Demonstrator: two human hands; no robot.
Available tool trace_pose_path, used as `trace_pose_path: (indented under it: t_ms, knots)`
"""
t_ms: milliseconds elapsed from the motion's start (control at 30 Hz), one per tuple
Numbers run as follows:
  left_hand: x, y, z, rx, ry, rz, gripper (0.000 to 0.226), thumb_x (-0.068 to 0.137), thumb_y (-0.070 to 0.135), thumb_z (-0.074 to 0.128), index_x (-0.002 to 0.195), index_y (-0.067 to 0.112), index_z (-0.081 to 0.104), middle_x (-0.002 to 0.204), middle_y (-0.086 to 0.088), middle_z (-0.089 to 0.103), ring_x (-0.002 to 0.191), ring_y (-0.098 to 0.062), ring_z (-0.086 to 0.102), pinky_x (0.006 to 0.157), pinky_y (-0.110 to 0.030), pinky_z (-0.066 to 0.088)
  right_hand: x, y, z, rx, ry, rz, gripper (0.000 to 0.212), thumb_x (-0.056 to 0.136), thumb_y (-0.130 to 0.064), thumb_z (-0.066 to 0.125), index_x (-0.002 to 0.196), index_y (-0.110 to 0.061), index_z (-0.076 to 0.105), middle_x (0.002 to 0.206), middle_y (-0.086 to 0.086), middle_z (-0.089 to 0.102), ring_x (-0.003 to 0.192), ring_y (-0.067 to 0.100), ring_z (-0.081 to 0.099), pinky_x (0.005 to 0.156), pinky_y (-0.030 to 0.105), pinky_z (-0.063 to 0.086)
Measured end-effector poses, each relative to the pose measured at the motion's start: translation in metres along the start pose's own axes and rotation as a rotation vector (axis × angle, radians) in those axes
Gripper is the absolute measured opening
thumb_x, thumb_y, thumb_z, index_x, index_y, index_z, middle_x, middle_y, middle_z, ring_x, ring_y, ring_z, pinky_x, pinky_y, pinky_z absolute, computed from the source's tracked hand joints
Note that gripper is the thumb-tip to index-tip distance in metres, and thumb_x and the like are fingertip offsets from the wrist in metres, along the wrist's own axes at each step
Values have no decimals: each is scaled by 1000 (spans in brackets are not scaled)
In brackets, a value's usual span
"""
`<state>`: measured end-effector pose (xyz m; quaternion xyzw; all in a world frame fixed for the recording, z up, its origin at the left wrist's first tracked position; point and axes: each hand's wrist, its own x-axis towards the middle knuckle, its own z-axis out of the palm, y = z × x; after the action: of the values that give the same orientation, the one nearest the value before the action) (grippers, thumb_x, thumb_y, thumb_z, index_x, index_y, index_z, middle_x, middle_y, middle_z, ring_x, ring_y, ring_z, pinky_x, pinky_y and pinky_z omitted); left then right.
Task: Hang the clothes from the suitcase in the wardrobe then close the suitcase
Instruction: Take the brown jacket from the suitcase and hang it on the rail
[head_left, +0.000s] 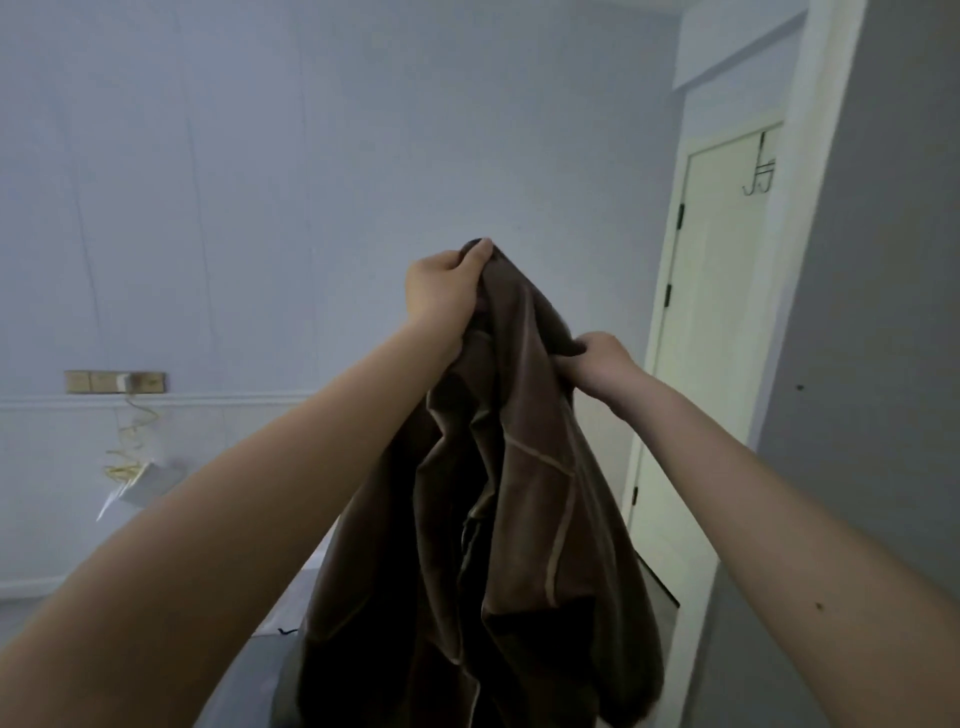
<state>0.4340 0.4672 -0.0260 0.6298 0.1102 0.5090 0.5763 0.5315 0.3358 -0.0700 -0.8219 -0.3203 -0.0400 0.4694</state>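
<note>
Brown garment (514, 493), dark with pale seam lines, held up in mid-air in front of the pale wall (311, 156), hanging bunched and folded on itself, lower part running out of view at the bottom edge. No hanger seen in it; type of garment not certain, possibly a jacket or shirt.

Left hand (447, 291) at the garment's topmost point, fingers and thumb curled round a gathered peak of cloth, gripping it. Right hand (597, 364) lower and to the right of the garment's top, pinching a fold at its edge. Both arms raised and extended.

Judged step: shaking out and finding the shoulders or collar before hanging. To do well: keep the top grip firm, slide the right hand along the edge to the opposite shoulder, spread the cloth flat so the seams fall straight, then seek the neck opening. Risk: bunched cloth hangs crooked or slips off.

Right of the garment: cream door (722, 312), shut as far as can be told, with a dark over-door hook (759, 176) near its top. Left of the garment and lower: wall switch plate (114, 381) with a yellowish coiled cable (130, 447) hanging beneath. Suitcase and wardrobe not in view
</note>
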Motion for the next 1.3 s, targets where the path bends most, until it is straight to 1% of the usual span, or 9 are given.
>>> trace_pose_path:
  t_ms: [133, 233, 333, 633, 800, 933, 1033, 1133, 1300]
  knots:
    - [-25, 13, 10, -92, -57, -28, 40, 84, 29, 67, 48, 15, 55, 49, 1, 51, 53, -17, 56, 65, -39, 55, -43, -24, -12, 60, 188, -139, 24, 86, -20, 61, 108, -10, 60, 101, 2, 59, 91, 17, 56, 80, 25, 43]
    - [-51, 19, 21, -123, -115, -72, 37, 85, 26, 65, 52, 12, 55, 50, 0, 50, 51, -16, 55, 59, -30, 50, -82, -43, -33, 144, 409, -263, 8, 88, -25, 57, 87, -17, 59, 89, 0, 62, 79, 14, 57, 70, 23, 43]
    - [-77, 31, 36, -90, -205, -59, 39, 86, 25, 64, 49, 15, 55, 41, 5, 50, 42, -11, 50, 52, -22, 44, -115, -55, -71, 216, 173, -290, 22, 89, -27, 58, 69, -18, 60, 61, -5, 56, 54, 8, 56, 51, 23, 47]
    - [-139, 101, 89, -100, -341, -30, 34, 85, 22, 66, 56, 8, 55, 53, -1, 50, 37, -7, 54, 46, -18, 50, -179, -40, -175, -599, -59, -217, 27, 74, -18, 67, 66, -44, 66, 62, -26, 59, 63, -6, 56, 58, 14, 40]
    - [-182, 130, 128, -9, -356, 139, 31, 84, 20, 65, 60, 2, 58, 50, -10, 57, 47, -22, 66, 54, -40, 59, -208, -29, -220, -1060, 292, 17, 25, 76, -21, 59, 97, -31, 69, 98, 1, 64, 90, 27, 60, 66, 25, 39]
    - [-208, 137, 162, -44, -345, 141, 35, 85, 22, 65, 56, 5, 53, 53, -14, 55, 44, -22, 64, 47, -33, 57, -236, -11, -243, -526, -41, 172, 26, 81, -13, 56, 105, -8, 50, 94, 12, 63, 73, 22, 63, 59, 30, 53]
    - [-223, 138, 188, -92, -396, 76, 31, 85, 23, 66, 63, 2, 58, 59, -15, 56, 49, -25, 65, 47, -31, 57, -256, 10, -261, -443, -158, 184, 51, 76, -22, 70, 118, -13, 43, 113, 5, 54, 99, 20, 57, 82, 33, 51]
    - [-239, 136, 215, -177, -462, -5, 31, 85, 21, 67, 73, -8, 65, 64, -17, 60, 53, -25, 66, 45, -26, 55, -262, 41, -265, -751, 11, 144, 67, 70, -47, 73, 120, -14, 42, 111, -3, 45, 103, 17, 49, 89, 35, 47]
    - [-256, 128, 255, -264, -581, -49, 27, 84, 19, 68, 69, -2, 63, 66, -16, 61, 52, -23, 66, 49, -29, 56, -264, 74, -285, -622, 396, 60, 12, 90, -10, 43, 90, -9, 55, 97, 12, 62, 93, 28, 59, 73, 32, 46]
